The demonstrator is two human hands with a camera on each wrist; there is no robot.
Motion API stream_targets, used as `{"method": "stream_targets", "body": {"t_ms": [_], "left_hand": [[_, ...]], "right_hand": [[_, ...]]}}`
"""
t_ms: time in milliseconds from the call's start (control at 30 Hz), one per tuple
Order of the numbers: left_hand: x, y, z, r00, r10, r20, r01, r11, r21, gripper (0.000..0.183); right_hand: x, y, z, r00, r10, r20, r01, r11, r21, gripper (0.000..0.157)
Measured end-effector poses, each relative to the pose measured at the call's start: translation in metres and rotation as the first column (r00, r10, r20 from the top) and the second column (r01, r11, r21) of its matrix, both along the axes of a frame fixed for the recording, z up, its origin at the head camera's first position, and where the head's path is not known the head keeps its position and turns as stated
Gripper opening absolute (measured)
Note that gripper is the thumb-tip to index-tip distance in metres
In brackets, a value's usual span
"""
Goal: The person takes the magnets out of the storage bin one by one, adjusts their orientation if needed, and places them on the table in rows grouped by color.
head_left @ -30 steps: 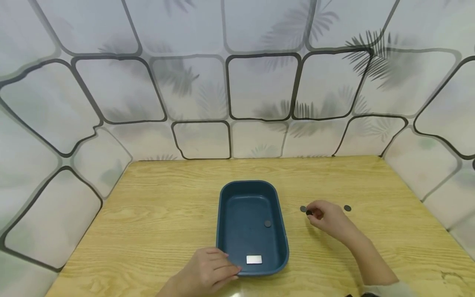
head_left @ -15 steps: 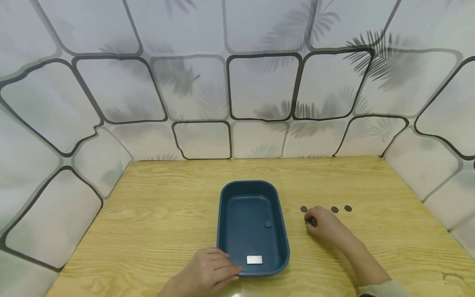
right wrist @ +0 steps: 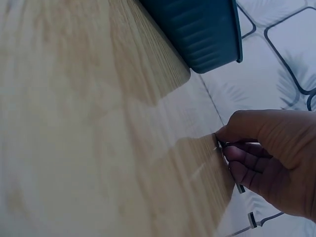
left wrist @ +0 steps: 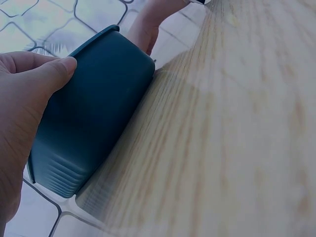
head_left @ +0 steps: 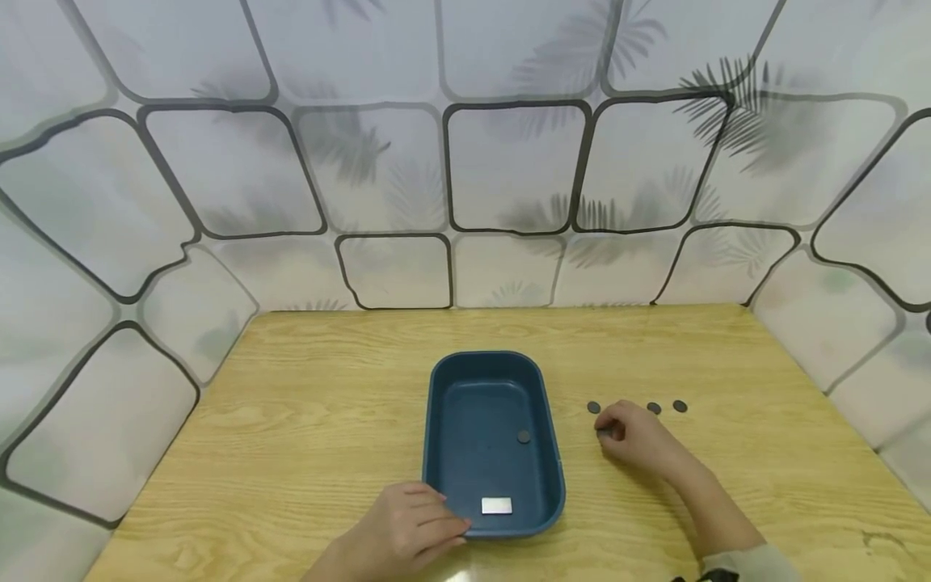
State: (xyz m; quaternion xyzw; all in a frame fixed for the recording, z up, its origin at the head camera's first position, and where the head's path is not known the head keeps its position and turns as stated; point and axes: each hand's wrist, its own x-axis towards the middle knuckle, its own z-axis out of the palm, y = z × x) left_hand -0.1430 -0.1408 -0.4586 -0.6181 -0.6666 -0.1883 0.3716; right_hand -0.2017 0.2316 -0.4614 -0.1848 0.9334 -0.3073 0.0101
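Observation:
My left hand (head_left: 410, 529) grips the near-left corner of a dark blue rectangular plastic basin (head_left: 427, 436). In the left wrist view its thumb (left wrist: 63, 69) presses the outside, just below the rim. To the basin's right, my right hand (head_left: 638, 436) pinches a small dark disc (head_left: 604, 434) between thumb and fingertips, low at the wooden table. The fingers partly cover this disc. Beyond that hand lies a round dark grey disc (head_left: 594, 407), with two more discs, a nearer one (head_left: 654, 408) and an outer one (head_left: 680, 406), farther right.
Inside the basin lie one grey disc (head_left: 524, 437) and a shiny silver rectangular piece (head_left: 497, 506). The wood-grain table (head_left: 305, 420) stretches out on both sides. A patterned white wall covering (head_left: 393, 271) rises behind and at both sides.
My right hand has moved a little nearer to me with the pinched disc, uncovering another disc behind it. Over the last half second it stays nearly still. The left hand keeps its place on the basin.

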Motion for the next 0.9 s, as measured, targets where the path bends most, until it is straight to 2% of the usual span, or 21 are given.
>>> {"method": "stream_targets", "body": {"t_ms": [233,500,667,767,900], "left_hand": [[0.0,-0.001,0.002,1.0,0.003,-0.024,-0.003,1.0,-0.003,0.017],[0.0,-0.002,0.002,0.999,0.008,-0.046,-0.009,1.0,-0.009,0.016],[-0.001,-0.001,0.0,1.0,0.005,-0.02,-0.005,1.0,-0.001,0.014],[-0.001,-0.001,0.0,1.0,0.004,-0.03,-0.004,1.0,0.0,0.015],[-0.001,-0.001,-0.001,0.999,0.004,-0.032,-0.004,1.0,-0.001,0.015]], "right_hand": [[0.002,0.0,0.005,0.999,-0.026,0.035,0.026,0.999,-0.019,0.011],[0.002,-0.001,0.007,0.997,-0.028,0.077,0.035,0.995,-0.091,0.011],[0.001,-0.006,0.016,0.997,0.011,0.08,0.004,0.984,-0.177,0.016],[0.002,-0.011,0.023,0.995,0.04,0.089,-0.019,0.974,-0.225,0.018],[0.001,-0.018,0.031,0.996,0.05,0.069,-0.032,0.969,-0.244,0.019]]}}
